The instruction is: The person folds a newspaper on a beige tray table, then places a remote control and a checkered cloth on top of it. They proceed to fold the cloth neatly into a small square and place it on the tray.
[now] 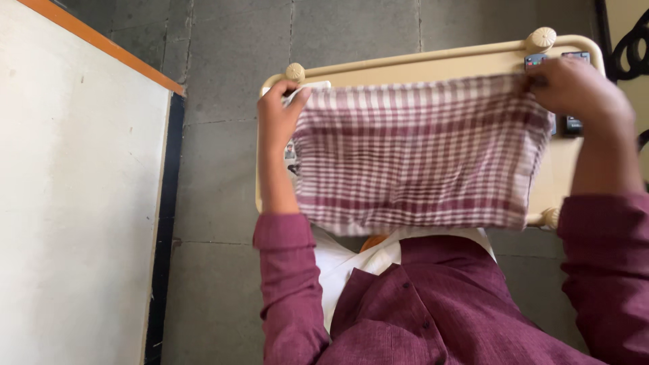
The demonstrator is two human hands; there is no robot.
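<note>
Pretty even, soft daylight here, nothing harsh. The white board [74,196] on the left of the frame is the brightest patch, a bit washed out. Shadows are faint, just some soft shade under the checked cloth [419,155]. Slight softness overall, and the upper right corner goes dark and murky.

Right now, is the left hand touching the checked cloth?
Touching. The head view shows the left hand pinching the far left corner of the checked cloth, fingers closed on its edge; the right hand grips the opposite corner.
</note>
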